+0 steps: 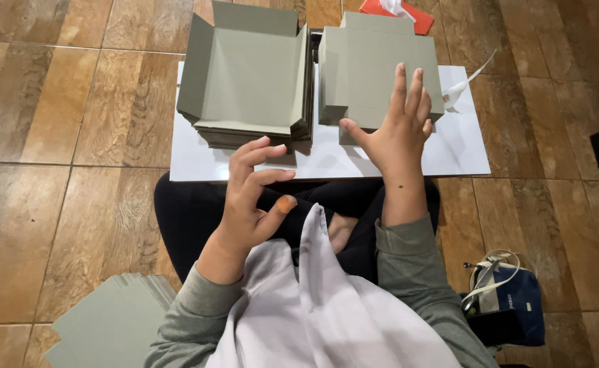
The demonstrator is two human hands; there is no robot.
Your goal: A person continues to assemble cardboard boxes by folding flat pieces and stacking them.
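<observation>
Grey card sheets [371,68] are stacked on the white board [463,146], on the right side, next to a pile of folded grey trays [248,75]. The right hand [398,133] is laid flat and open on the top sheet, nothing gripped. The left hand [251,197] is held half curled and empty, just above the board's near edge. The card looks light, stiff and smooth, so it is best lifted by an edge.
</observation>
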